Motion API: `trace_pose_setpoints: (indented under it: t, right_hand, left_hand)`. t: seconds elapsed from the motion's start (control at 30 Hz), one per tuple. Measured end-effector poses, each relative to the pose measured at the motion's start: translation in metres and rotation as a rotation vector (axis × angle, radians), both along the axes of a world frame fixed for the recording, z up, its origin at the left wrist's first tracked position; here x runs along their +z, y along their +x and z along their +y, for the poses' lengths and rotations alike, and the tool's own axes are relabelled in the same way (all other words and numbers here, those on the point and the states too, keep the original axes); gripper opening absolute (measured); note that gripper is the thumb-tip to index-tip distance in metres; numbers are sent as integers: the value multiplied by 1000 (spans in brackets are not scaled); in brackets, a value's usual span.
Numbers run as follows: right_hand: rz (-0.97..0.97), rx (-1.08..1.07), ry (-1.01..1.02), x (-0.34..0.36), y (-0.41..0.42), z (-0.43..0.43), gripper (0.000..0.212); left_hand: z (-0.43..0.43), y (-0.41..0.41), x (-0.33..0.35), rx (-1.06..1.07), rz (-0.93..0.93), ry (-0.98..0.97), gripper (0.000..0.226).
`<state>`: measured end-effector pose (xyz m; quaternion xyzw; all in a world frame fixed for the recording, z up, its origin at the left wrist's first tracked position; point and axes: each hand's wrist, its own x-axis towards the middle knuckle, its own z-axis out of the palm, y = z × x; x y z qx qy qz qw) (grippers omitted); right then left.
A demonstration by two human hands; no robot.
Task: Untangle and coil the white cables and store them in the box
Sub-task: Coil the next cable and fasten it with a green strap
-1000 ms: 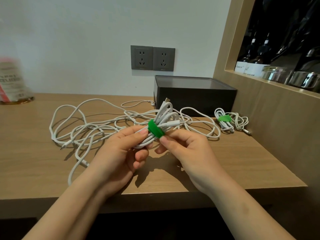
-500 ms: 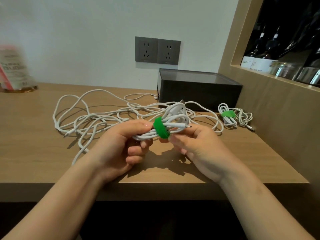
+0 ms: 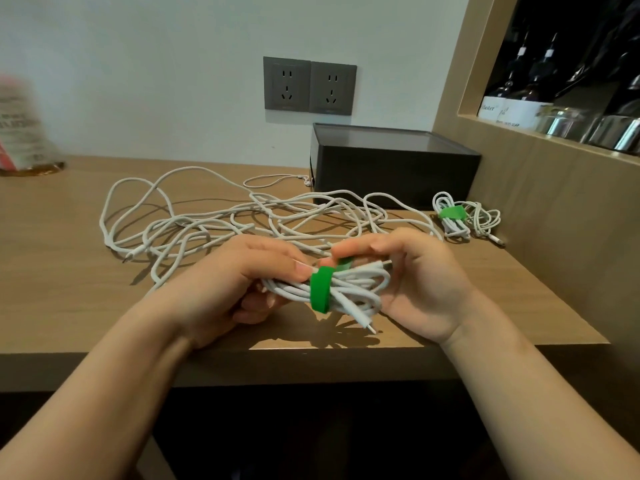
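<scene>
Item: coiled white cable [image 3: 360, 284], bound with a green strap [image 3: 320, 289], held above the near edge of the worktop [image 3: 52, 271]. Left hand [image 3: 239, 285]: fingers [image 3: 273, 258] curled round the coil's left end. Right hand [image 3: 419, 282]: fingers curled over the right end, fingertips at the strap's tail. Behind: tangled white cables [image 3: 207, 223] loose on the worktop. Dark box [image 3: 394, 168] at the wall. Second strapped coil [image 3: 460, 220] lies just right of the box.
</scene>
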<state>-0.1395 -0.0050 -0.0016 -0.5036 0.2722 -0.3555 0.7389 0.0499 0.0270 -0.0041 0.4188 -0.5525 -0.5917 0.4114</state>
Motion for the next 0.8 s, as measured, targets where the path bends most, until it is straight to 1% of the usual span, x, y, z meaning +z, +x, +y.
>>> trace_pose_setpoints:
  t: [0.1,0.2,0.27,0.33,0.37,0.47,0.53,0.6,0.67,0.73,0.8]
  right_hand:
    - [109,-52,-69,0,0,-2,17]
    - [199,-157,-164,-1,4,-1,14]
    - [226,-222,-218,-3,6,1,17]
    - [210,-279,-256,-4,7,2,24]
    - [202,-298,-280,-4,7,3,27]
    - [255,-342,-423,-5,9,3,36]
    - [307,-425,-597,-4,12,5,40]
    - [329,-550,-800,0,13,8,40]
    - [344,-635,-954,4,15,11,41]
    - [359,-672,-1049,4,16,14,47]
    - [322,-687,-1058,3,16,18,57]
  left_hand:
    - [0,-5,0,-22,-96,-31,9]
    - [-2,-8,3,-36,-238,-25,7]
    - [-3,-10,5,-36,-331,-13,3]
    - [-4,-11,8,-38,-397,-5,5]
    - [-5,-11,8,-26,-413,-3,5]
    - [-8,-12,8,23,-452,-10,20]
    - [-9,-14,9,43,-463,-20,20]
    - [-10,-15,8,54,-462,-24,19]
    - [-11,-16,7,79,-457,-37,16]
    - [-12,-17,4,122,-442,-53,15]
    - [-12,-18,2,174,-403,-49,16]
